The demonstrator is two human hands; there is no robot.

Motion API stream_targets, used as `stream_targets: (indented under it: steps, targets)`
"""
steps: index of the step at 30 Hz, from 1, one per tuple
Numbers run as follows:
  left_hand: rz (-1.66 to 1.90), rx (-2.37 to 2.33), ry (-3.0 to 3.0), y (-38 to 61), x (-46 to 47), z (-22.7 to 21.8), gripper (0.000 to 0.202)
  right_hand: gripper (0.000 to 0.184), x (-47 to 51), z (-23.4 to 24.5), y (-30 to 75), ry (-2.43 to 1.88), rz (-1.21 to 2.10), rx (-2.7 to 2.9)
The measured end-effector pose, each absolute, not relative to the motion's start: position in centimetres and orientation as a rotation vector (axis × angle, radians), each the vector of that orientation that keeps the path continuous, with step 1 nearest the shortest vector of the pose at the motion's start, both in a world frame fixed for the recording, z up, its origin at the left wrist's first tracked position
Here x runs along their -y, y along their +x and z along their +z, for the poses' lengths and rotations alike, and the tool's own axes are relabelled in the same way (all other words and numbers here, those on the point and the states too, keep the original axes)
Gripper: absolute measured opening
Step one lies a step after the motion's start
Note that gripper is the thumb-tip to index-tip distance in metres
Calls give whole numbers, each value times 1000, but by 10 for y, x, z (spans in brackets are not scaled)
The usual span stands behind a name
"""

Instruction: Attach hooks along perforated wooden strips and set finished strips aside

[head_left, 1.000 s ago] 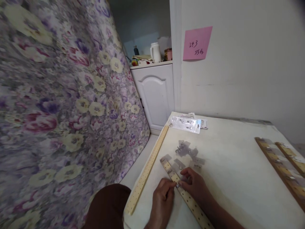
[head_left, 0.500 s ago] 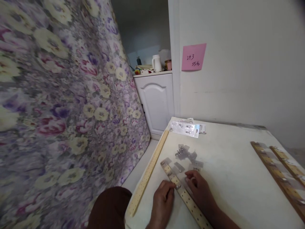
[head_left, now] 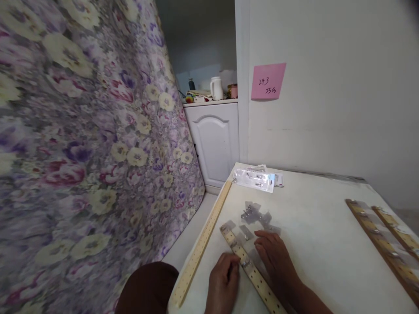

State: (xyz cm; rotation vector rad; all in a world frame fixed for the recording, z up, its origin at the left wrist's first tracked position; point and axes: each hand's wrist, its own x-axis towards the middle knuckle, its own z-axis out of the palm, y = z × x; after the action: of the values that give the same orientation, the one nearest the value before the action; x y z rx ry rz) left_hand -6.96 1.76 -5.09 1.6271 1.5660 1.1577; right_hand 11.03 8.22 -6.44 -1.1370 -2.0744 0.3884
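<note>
A pale perforated strip [head_left: 257, 275] lies slanted on the table, with small clear plastic pieces with metal clips along its upper part. My left hand [head_left: 224, 279] is at the strip's left edge, its fingers curled and fingertips pressed together by a clip; what they hold, if anything, is hidden. On the other side, my right hand [head_left: 276, 257] has its fingers stretched forward, above the table beside the strip. Just ahead of its fingertips lies a loose clear piece [head_left: 246, 232]. Farther up is a small pile of clear tabs with metal clips [head_left: 253, 213].
Another perforated strip [head_left: 201, 246] runs along the table's left edge. Clear blister packaging [head_left: 253, 179] lies at the back corner. Two brown strips with clear pieces [head_left: 376, 233] are at the right. A floral curtain [head_left: 108, 174] hangs at the left; a knee [head_left: 147, 288] is below.
My right hand's fingers have straightened from a curl. My left fingertips have shifted slightly back along the strip's edge. The whole view has moved a little.
</note>
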Motion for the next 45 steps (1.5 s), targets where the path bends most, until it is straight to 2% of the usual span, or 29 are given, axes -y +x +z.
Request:
stream_targets:
  steps: [7,14,18,26,30,36,41,45]
  targets:
    - [1159,-1557,1630,-70,-18,-51,16,24,-83,-65,108,-1133,354,2184]
    - [1138,-1552,1634,-70,-17,-52,19,37,-87,-79,111,-1120,385,2062]
    - [1131,-1563,1626,-70,-16,-53,21,35,-87,-78,119,-1097,605,1833]
    - [1171,-1604,1615,-70,-18,-51,19,29,-67,-45,136,-1120,1193,1435]
    - [1219,-1614,1604,-72,-14,-48,20,29,-53,-50,148,-1126,1300,1364]
    - [1255,-1614,1491,-63,11,-56,26,37,-43,-58,154,-1176,1433,1349]
    - [1258,-1607,1407,-46,33,-66,27,23,-38,-56,146,-1125,1461,1399]
    - [1130,-1609,1459,-37,37,-58,21,16,-37,-61,143,-1153,1453,1424]
